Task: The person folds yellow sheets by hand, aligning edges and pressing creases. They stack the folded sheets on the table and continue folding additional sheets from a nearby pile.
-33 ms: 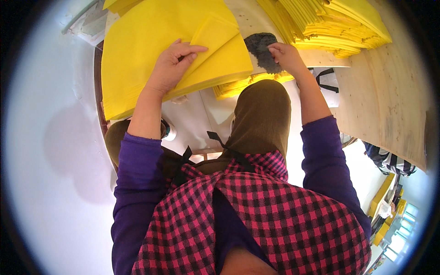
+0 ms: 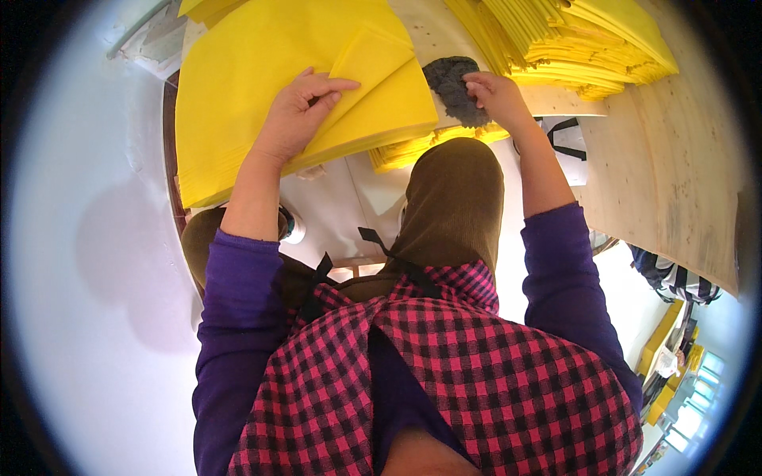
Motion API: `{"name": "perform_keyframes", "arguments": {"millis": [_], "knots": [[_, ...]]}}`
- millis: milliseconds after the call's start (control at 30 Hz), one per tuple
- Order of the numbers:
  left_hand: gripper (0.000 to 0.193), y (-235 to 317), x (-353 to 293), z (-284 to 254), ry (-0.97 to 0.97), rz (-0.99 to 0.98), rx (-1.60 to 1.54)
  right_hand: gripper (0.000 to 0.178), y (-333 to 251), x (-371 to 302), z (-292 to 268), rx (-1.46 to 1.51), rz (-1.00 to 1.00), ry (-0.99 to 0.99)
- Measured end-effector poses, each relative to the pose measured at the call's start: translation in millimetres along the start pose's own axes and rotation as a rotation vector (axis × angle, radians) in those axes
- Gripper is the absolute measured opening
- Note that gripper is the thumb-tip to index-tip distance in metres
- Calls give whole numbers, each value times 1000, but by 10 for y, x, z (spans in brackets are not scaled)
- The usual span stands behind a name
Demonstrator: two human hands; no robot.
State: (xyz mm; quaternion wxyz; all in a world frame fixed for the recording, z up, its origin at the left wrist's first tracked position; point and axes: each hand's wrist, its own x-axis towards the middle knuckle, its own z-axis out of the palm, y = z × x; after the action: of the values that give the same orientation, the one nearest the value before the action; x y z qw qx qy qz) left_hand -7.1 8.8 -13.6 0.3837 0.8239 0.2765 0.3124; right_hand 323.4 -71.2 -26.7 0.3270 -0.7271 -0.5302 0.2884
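Observation:
A thick stack of yellow fabric sheets (image 2: 246, 59) lies in front of me, left of centre. On it rests my left hand (image 2: 295, 115), its index finger stretched and its thumb apart. By those fingertips the top sheet has a folded-over flap (image 2: 373, 59) with a slanting edge. Right of the stack is a crumpled dark grey cloth (image 2: 452, 87) on the wooden surface. My right hand (image 2: 496, 101) has its fingers curled and pressed together at the right edge of this cloth; the fingertips are partly hidden.
Piles of folded yellow fabric (image 2: 571, 47) stand at the far right on a wooden board (image 2: 667, 166). More yellow fabric (image 2: 397, 151) sits below the tabletop, near my knee. A white bag with black straps (image 2: 567, 147) is beside my right forearm. A pale wall (image 2: 95, 238) runs along the left.

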Motion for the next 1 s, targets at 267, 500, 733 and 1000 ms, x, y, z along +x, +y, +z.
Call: {"name": "perform_keyframes", "arguments": {"millis": [267,500,733,1000], "knots": [[21,-16,11,-22,-15,36,21,10,-489,-226,214,86,-405,-167],[20,-19,-4,-20,-14,21,25,9,-626,-166,351,28,-369,-259],[20,3,1,-49,-54,-21,29,9,-808,-49,254,-48,-364,-294],[36,85,-30,-78,-104,-35,-55,11,-1126,109,283,-155,-663,-77]]}}
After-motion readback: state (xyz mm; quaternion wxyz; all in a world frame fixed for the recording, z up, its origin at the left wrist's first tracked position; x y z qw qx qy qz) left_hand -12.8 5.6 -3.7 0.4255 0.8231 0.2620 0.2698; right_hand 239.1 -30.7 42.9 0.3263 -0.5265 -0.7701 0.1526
